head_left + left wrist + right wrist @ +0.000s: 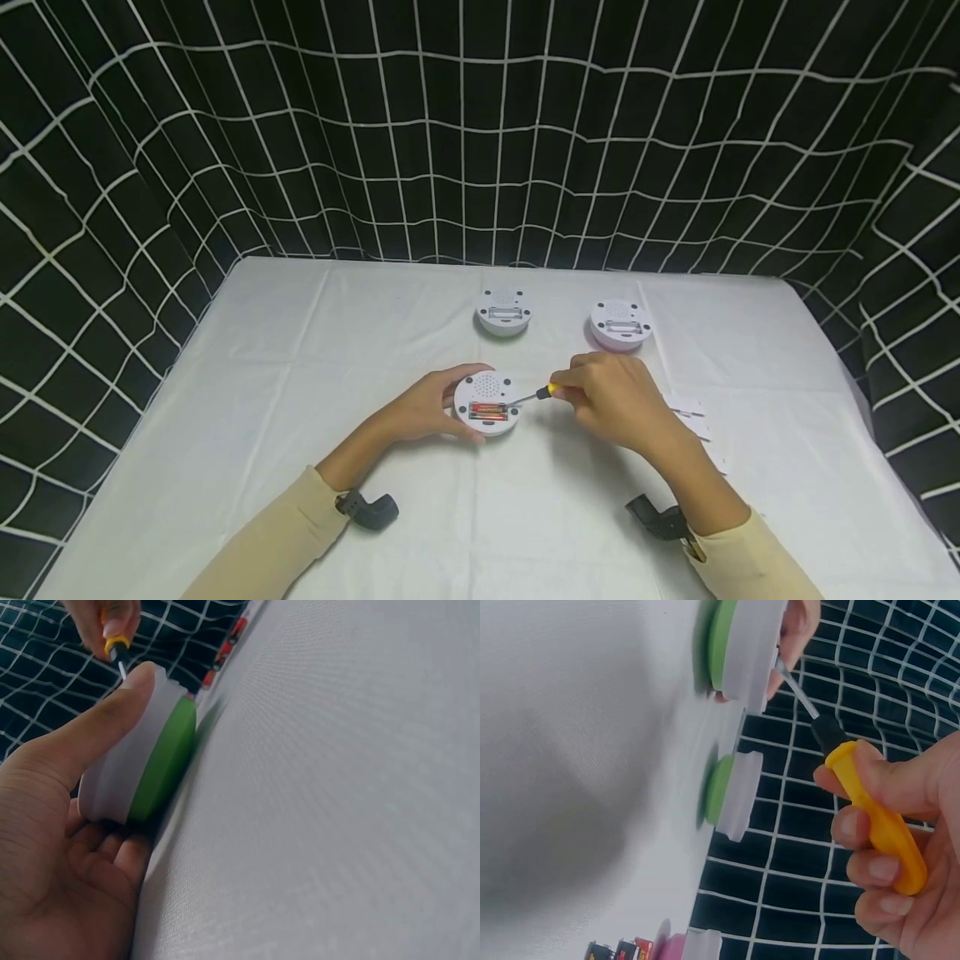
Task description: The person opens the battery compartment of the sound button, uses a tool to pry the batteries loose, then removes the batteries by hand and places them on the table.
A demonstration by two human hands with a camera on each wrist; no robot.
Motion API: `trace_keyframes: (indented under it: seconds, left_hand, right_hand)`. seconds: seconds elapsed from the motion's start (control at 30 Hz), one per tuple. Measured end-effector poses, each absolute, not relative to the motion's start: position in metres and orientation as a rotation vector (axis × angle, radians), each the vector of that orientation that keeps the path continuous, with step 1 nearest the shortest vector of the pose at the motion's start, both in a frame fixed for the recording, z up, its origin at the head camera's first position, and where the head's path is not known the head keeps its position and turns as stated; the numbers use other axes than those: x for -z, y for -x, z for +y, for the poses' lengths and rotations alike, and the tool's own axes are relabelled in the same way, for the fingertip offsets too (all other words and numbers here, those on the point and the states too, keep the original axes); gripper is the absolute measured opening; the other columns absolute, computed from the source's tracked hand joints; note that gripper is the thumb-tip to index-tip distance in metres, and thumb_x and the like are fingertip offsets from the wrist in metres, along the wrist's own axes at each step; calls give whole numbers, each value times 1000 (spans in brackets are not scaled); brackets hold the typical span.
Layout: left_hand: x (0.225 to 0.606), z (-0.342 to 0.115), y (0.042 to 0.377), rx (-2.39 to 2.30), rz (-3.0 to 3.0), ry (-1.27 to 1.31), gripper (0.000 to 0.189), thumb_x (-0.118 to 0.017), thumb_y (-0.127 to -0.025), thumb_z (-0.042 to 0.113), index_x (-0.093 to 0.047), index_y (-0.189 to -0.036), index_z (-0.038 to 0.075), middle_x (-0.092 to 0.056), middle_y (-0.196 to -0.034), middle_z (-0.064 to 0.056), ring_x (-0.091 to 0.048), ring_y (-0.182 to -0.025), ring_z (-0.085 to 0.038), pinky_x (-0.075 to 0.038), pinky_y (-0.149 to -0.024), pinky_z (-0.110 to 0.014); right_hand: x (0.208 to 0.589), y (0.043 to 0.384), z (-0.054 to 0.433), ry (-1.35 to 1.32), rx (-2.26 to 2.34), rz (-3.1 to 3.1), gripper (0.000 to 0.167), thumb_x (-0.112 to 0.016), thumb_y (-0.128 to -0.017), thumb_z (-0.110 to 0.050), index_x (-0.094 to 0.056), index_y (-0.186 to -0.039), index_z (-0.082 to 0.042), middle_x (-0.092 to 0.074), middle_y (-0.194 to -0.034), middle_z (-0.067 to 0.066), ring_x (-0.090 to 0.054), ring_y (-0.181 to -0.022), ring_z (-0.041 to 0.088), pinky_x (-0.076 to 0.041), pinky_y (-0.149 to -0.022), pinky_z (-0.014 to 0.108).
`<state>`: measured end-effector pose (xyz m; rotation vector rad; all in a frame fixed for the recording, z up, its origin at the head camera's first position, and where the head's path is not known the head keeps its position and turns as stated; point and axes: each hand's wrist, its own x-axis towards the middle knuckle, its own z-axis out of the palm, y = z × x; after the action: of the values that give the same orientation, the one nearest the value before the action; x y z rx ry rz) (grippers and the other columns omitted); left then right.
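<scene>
A round white device with a green underside [161, 761] lies face down on the table, its battery compartment uncovered and red batteries [488, 412] seated inside. My left hand [427, 406] grips it from the left, thumb on the near side of the rim and fingers round the far side. In my right hand [618, 400] is a screwdriver [881, 829] with a yellow handle and black collar, held between thumb and curled fingers. Its metal shaft [525, 399] slants down to the left, the tip at the right end of the battery compartment.
Behind stand two similar upturned devices, one green-edged [504, 313] and one pink-edged [619, 325], with battery slots uncovered. Flat white pieces [686, 406] lie beside my right forearm. Loose batteries [622, 950] sit near the pink device. Black netted curtain [480, 150] surrounds the white-covered table [337, 325].
</scene>
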<state>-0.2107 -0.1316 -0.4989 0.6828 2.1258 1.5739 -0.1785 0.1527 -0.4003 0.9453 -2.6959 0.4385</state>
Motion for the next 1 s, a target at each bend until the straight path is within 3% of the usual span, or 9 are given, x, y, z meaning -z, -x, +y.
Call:
trace_keyframes:
  seconds: [0.3,0.6,1.0]
  left_hand:
    - [500,-133,210,-1588,2117,-673,102,-96,-67,13,-43,-153,16,-49,-153,2,-47,-140,-15,-38,-116,-26]
    - [500,-132,211,-1598,2111,-698,100,-95,-68,13,-43,-153,16,-50,-151,3,-48,-139,-14,-38,-115,-26]
    - [501,-132,212,-1603,2094,-707,101,-95,-68,11,-42,-154,13,-49,-152,1,-47,-140,-15,-38,-116,-26]
  right_hand:
    - [395,181,158,-890,-406,-2788,3,-79,-86,-17,-77,-89,-18,-67,-76,-12,-52,-62,9,-40,-48,30]
    - [386,174,157,-1024,-467,-2695,15,-87,-79,-12,-82,-92,-20,-62,-74,-13,-49,-60,3,-39,-49,23]
    - [391,173,151,-1057,-463,-2688,16,-87,-79,-11,-83,-92,-19,-60,-72,-12,-46,-57,3,-34,-45,21]
